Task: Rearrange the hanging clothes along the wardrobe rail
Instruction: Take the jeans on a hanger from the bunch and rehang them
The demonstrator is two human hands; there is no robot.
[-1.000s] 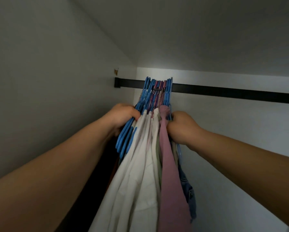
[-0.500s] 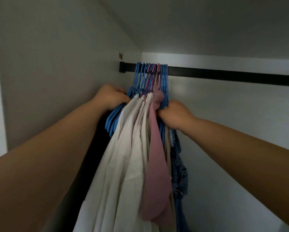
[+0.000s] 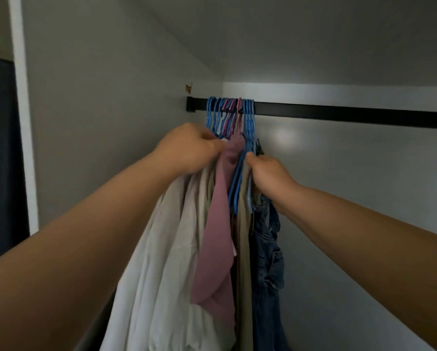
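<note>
at the rail's (image 3: 339,114) left end — white wardrobe walls (image 3: 111,97) — clothes (image 3: 176,249) bunched.

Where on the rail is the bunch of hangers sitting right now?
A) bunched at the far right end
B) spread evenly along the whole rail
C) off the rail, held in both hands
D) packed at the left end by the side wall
D: the hangers hook over the rail tight beside its left bracket, leaving the stretch to the right bare.

No text, label, brand or number can be read anywhere, and the small brownish tag-like fitting (image 3: 188,88) on the grey wardrobe side wall is perhaps a sticker, too blurred to tell.
</note>
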